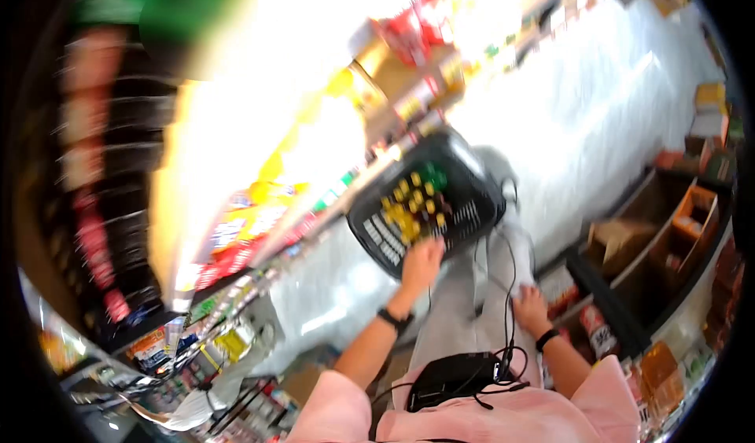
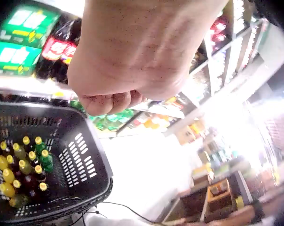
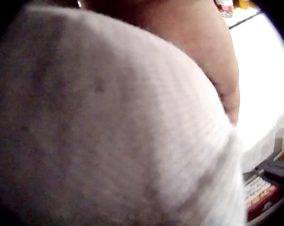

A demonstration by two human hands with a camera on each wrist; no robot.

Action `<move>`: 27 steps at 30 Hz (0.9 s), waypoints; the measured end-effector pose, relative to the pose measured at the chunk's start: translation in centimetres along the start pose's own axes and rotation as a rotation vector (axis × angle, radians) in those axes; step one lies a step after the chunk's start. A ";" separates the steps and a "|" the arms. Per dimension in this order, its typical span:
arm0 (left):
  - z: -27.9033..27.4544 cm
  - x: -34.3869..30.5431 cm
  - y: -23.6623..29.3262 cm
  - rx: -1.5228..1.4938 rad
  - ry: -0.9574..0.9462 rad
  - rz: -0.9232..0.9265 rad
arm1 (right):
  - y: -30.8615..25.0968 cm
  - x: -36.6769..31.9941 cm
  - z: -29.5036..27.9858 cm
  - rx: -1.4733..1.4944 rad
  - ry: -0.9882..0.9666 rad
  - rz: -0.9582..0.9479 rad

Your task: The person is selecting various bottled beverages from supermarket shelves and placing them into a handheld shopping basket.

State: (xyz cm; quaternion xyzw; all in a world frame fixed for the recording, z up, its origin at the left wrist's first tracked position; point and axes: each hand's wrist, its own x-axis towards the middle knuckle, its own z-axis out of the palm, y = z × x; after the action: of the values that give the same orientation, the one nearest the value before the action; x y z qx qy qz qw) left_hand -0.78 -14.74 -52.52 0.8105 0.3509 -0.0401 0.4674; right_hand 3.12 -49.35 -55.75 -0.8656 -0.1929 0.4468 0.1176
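A black shopping basket (image 1: 486, 177) with several yellow-capped bottles (image 1: 414, 199) stands out in the middle of the head view. My left hand (image 1: 423, 264) is over the basket's near edge; whether it touches the rim cannot be told. In the left wrist view the left hand (image 2: 128, 61) has its fingers curled in, with nothing visible in them, and the basket (image 2: 97, 155) lies to the left. My right hand (image 1: 531, 305) rests against the pale trouser leg (image 1: 497, 286). In the right wrist view that cloth (image 3: 123, 117) hides much of the right hand (image 3: 203, 42).
Bright shelves with packets (image 1: 252, 223) run along the left. Shelving with cardboard boxes (image 1: 621, 242) stands at the right, and pale floor (image 1: 582, 121) stretches between. Green cartons (image 2: 15, 59) and dark bottles are at the left wrist view's upper left. Cables hang from a black waist pouch (image 1: 452, 380).
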 end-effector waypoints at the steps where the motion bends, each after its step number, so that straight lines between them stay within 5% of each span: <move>1: -1.2 -2.8 1.2 0.027 -0.056 -0.001 | 0.3 0.0 1.7 -0.023 0.029 0.046; 4: -5.6 -9.7 3.9 0.199 -0.288 0.179 | -0.7 0.1 -0.8 -0.097 -0.024 0.016; 6: -9.0 -11.0 5.4 0.238 -0.312 0.245 | 4.0 4.3 3.6 -0.324 -0.049 -0.190; 7: -11.4 -10.9 7.3 0.212 -0.269 0.307 | -0.3 1.6 -2.2 -0.095 -0.149 -0.023; 8: -12.9 -10.4 9.5 0.240 -0.185 0.210 | 1.4 4.0 -0.2 -0.125 -0.153 -0.107; 10: -17.0 -8.9 15.1 0.158 0.022 0.555 | 5.6 8.9 4.5 -0.184 -0.151 -0.275; 11: -19.0 -8.2 18.6 0.155 0.077 0.574 | 5.2 9.8 4.7 -0.208 -0.138 -0.231; 14: -23.2 -5.1 28.3 0.154 0.396 0.846 | -1.6 3.2 -3.8 -0.074 -0.114 -0.127; 15: -25.6 -3.7 30.6 0.191 0.199 0.571 | 0.7 5.6 -1.9 -0.389 -0.105 -0.447; 16: -25.3 0.5 31.7 -0.030 0.568 0.990 | 1.7 7.3 -0.7 -0.314 -0.078 -0.387; 17: -26.8 1.5 34.6 -0.175 0.486 0.739 | 2.3 7.6 -0.9 -0.342 -0.097 -0.438; 18: -28.0 2.4 37.6 -0.245 0.642 0.939 | 2.5 7.8 -1.2 -0.366 -0.113 -0.490; 22: -31.1 7.1 44.8 0.119 0.953 0.698 | 2.3 6.7 -2.7 -0.309 -0.140 -0.482; 23: -31.8 7.1 46.3 0.087 0.710 0.499 | 2.6 7.6 -2.1 -0.168 -0.152 -0.282; 24: -31.9 8.3 46.7 0.091 0.705 0.507 | 2.9 8.1 -1.5 -0.022 -0.163 -0.080; 25: -31.7 9.9 47.0 0.183 0.900 0.749 | 3.5 7.1 -2.3 -0.298 -0.157 -0.445; 27: -31.4 11.8 48.3 0.234 1.114 1.073 | 3.9 6.6 -2.5 -0.306 -0.115 -0.481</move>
State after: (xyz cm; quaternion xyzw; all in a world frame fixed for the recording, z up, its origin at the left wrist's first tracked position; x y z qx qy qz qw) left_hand 29.06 0.87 -4.38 0.8141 0.0875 0.5671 0.0894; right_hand 9.54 -50.00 -60.62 -0.7760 -0.4640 0.4203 0.0772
